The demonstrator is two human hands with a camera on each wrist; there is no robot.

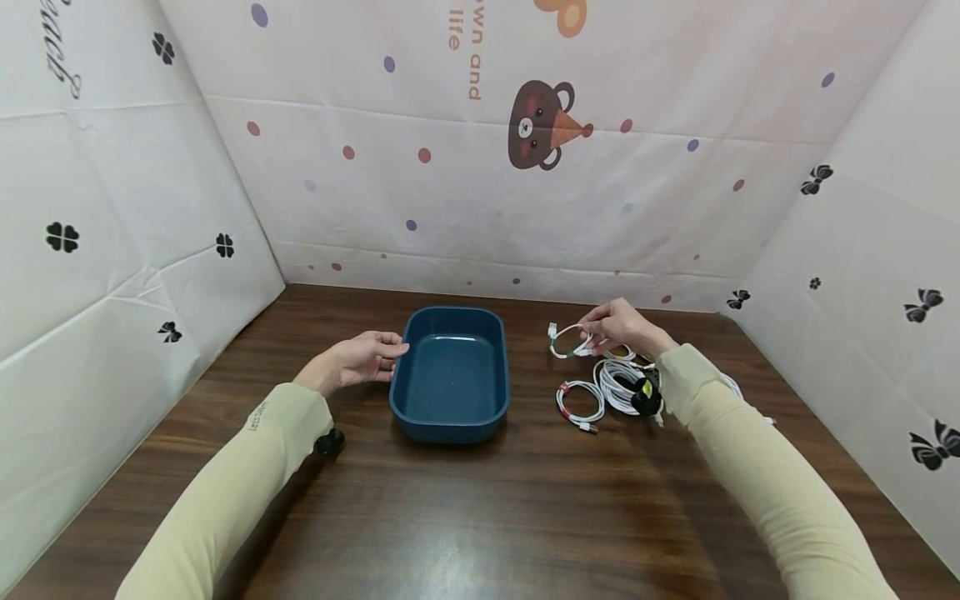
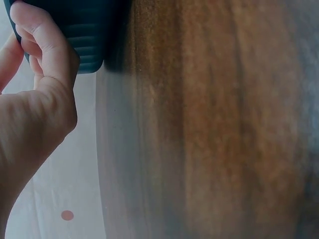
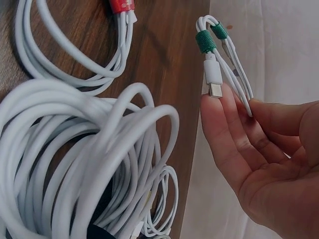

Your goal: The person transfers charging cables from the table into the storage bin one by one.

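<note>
My right hand pinches a small coiled white charging cable above the table. Green wraps bind this coil, and its metal plug tip shows near my fingers in the right wrist view. On the left, my left hand grips the rim of a dark blue rectangular bin, thumb at the wall's top edge and fingers against its outer side. The inner floor of the bin is bare. Below the right hand lie a thick white cable coil and a smaller coil with red wraps.
A black round piece sits at the thick coil's side. Another white cable lies partly behind the right sleeve. The brown wooden table is bordered by printed white sheets at the back and both sides.
</note>
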